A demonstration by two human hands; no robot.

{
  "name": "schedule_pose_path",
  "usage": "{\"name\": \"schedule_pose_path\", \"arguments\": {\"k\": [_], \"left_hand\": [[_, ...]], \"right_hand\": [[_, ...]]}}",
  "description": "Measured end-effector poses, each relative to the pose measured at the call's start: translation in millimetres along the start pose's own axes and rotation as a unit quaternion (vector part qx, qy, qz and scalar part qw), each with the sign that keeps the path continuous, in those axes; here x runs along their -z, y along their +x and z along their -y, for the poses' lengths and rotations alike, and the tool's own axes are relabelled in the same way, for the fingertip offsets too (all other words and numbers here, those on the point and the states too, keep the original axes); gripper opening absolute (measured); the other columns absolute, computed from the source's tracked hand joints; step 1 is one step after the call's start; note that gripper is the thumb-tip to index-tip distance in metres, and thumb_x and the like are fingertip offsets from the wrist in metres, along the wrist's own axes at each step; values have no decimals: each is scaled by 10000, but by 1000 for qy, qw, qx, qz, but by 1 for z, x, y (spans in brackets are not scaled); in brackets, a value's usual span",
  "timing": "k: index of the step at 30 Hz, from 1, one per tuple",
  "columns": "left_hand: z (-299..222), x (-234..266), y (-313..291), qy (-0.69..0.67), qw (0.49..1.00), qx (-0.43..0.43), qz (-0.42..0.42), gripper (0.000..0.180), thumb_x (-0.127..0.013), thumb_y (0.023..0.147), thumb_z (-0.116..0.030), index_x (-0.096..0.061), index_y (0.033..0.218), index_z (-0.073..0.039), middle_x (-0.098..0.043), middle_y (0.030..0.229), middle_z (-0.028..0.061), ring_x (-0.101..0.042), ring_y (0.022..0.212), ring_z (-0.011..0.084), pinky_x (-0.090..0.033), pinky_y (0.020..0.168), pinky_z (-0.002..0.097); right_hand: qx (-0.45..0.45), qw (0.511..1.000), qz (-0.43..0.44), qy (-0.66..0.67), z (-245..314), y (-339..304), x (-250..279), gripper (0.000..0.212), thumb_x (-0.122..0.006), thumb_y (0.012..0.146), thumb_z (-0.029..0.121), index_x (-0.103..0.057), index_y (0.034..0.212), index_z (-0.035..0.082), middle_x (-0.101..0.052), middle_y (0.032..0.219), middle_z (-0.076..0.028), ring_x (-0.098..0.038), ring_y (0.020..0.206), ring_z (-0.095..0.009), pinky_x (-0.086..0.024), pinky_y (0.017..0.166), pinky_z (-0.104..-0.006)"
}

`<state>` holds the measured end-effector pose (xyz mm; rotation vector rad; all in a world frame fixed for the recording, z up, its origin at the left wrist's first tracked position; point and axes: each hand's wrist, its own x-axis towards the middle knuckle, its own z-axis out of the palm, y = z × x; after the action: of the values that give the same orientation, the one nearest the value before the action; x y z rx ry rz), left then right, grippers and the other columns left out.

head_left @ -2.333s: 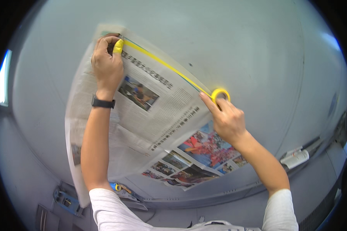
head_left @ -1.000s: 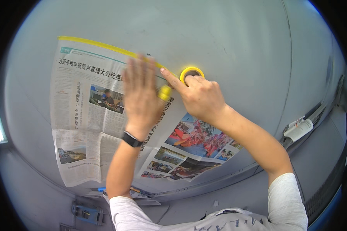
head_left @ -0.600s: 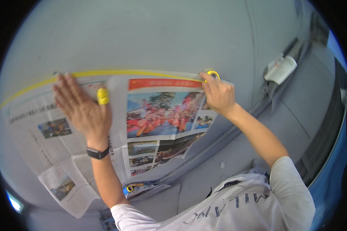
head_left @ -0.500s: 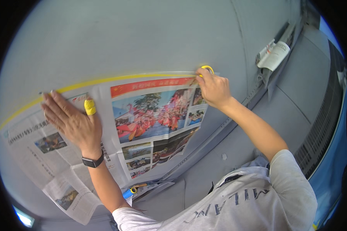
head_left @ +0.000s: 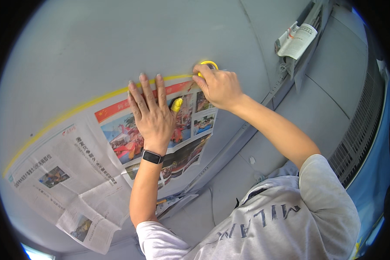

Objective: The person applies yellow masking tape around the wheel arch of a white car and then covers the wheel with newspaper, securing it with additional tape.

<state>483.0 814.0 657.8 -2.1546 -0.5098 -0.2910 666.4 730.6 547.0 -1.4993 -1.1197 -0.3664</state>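
Note:
A newspaper sheet (head_left: 80, 169) hangs against a grey panel (head_left: 130, 34), with a yellow tape strip (head_left: 84, 105) along its top edge. My left hand (head_left: 155, 123) lies flat on the colour-photo half, fingers stretched, fingertips over the strip. Yellow tape wraps its thumb tip, and a black watch (head_left: 152, 156) is on the wrist. At the strip's right end, my right hand (head_left: 223, 89) is closed on a yellow tape roll (head_left: 211, 64). The roll's rim shows above the fingers; most of it is hidden. The paper's lower left part is creased and hangs loose.
Farther right, a folded printed paper (head_left: 298, 41) rests on a metal ledge with cord beside it. A dark grille (head_left: 360, 130) and blue sheeting (head_left: 372, 169) are at the right edge. Below the newspaper, partly behind my left arm, lies a tool with an orange part (head_left: 162, 201).
My left hand has moved right along the strip, from the text half to the photo half. My right hand still grips the tape roll at the strip's right end. The view has shifted.

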Motion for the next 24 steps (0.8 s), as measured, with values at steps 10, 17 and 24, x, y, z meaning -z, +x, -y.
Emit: {"name": "schedule_pose_path", "arguments": {"k": [10,17,24], "left_hand": [[-20,-12,-1,-31,998,-36,-30,876,-588,973,-593,-273,1661,-153,-169,1712,253,-155,1554,536,-144,1279,598],[-82,-23,20,19,993,-113,26,851,-687,910,-455,-345,1641,-182,-261,1696,215,-214,1569,444,-173,1294,528],[-130,-24,53,54,971,-233,12,744,-635,901,-270,-418,1598,-124,-299,1708,61,-227,1594,250,-169,1312,459]], "right_hand": [[-88,996,23,-17,-91,-50,26,182,-611,1024,251,-613,1175,148,-756,831,-92,-731,710,-332,-568,574,-454],[-101,995,24,11,-96,-52,22,154,-594,1028,297,-638,1073,156,-746,814,-105,-716,717,-366,-557,596,-492],[-170,980,91,-47,-77,-38,31,176,-559,1017,283,-609,1120,148,-746,848,-139,-722,782,-394,-558,625,-528]]}}
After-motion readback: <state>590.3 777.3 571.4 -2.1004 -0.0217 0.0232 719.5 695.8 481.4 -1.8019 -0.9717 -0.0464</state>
